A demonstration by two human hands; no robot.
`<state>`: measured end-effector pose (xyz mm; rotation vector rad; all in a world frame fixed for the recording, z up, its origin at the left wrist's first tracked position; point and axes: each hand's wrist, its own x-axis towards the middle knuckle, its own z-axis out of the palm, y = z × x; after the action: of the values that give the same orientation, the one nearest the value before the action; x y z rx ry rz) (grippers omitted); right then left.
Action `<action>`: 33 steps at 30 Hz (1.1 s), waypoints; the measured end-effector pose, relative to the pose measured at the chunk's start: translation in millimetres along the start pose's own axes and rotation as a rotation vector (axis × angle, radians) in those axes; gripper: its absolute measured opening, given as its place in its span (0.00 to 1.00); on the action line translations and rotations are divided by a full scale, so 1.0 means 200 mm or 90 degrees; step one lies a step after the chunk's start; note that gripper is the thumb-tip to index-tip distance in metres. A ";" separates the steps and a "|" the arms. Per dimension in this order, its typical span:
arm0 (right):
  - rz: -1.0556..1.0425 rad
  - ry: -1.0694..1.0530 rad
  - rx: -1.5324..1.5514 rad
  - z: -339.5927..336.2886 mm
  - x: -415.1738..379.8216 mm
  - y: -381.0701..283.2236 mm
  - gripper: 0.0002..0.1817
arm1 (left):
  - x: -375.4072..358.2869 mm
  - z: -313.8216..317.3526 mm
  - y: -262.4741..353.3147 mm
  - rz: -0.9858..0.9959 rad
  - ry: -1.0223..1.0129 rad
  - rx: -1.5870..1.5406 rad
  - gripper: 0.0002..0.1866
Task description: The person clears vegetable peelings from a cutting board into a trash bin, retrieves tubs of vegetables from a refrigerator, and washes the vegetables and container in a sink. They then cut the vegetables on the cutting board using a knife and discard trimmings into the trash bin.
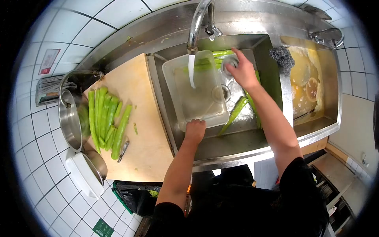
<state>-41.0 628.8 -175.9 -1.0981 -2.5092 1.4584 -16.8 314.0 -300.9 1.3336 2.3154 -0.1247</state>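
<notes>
Beneath the running tap (192, 50), a translucent plastic tub (222, 120) holds water in the sink. My left hand (196, 129) is closed over its near rim. My right hand (241, 71) is at the tub's right side, its thumb and fingers around a round, shiny, cup-like metal piece (229, 66) that they partly hide. Long green peeled stalks (235, 114) lie in the sink under and beside my right forearm, and other stalks (223, 53) lie behind the tub. The drain (226, 93) shows partly beside and through the tub wall.
On the left, a wooden cutting board (144, 146) bears several cut green stalks (103, 114) and a peeler or small knife (123, 151). Metal bowls (71, 126) stand beyond it. A dark scouring pad (282, 59) rests on the divider by a second basin (327, 112) with cloudy yellow liquid.
</notes>
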 end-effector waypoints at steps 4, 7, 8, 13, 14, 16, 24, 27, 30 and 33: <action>0.046 -0.076 0.043 0.02 -0.18 0.36 0.35 | 0.00 0.00 0.01 -0.015 0.011 0.005 0.05; 0.250 -0.175 0.401 -0.12 -0.38 0.26 0.28 | 0.00 0.03 0.00 -0.020 -0.003 0.001 0.06; 0.246 -0.168 0.456 -0.14 -0.40 0.28 0.28 | 0.00 0.03 -0.01 -0.018 0.005 -0.008 0.07; -0.082 -0.096 -0.343 -0.02 -0.37 0.84 0.26 | -0.02 0.03 -0.02 -0.030 -0.011 0.033 0.08; -0.074 -0.111 -0.341 -0.06 -0.39 0.76 0.26 | -0.03 -0.04 0.01 -0.044 -0.054 0.042 0.10; -0.065 -0.118 -0.272 -0.18 -0.49 0.47 0.25 | -0.08 -0.16 0.05 -0.059 -0.078 0.025 0.12; -0.260 -0.193 -0.463 -0.34 -0.64 0.10 0.27 | -0.49 -0.47 0.13 0.002 0.258 -0.081 0.16; -0.449 -0.121 -0.307 -0.48 -0.78 -0.23 0.30 | -0.62 -0.47 0.06 -0.048 0.226 -0.091 0.16; -0.552 -0.085 -0.157 -0.73 -1.16 -0.90 0.32 | -0.77 -0.20 -0.13 0.007 0.383 -0.100 0.16; -0.620 0.008 -0.032 -0.94 -1.46 -1.43 0.33 | -1.23 -0.77 0.06 -0.160 0.332 -0.267 0.20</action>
<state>87.5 507.9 237.8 0.1707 -2.4478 1.0559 44.2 169.5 -56.1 0.9321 2.7176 0.6693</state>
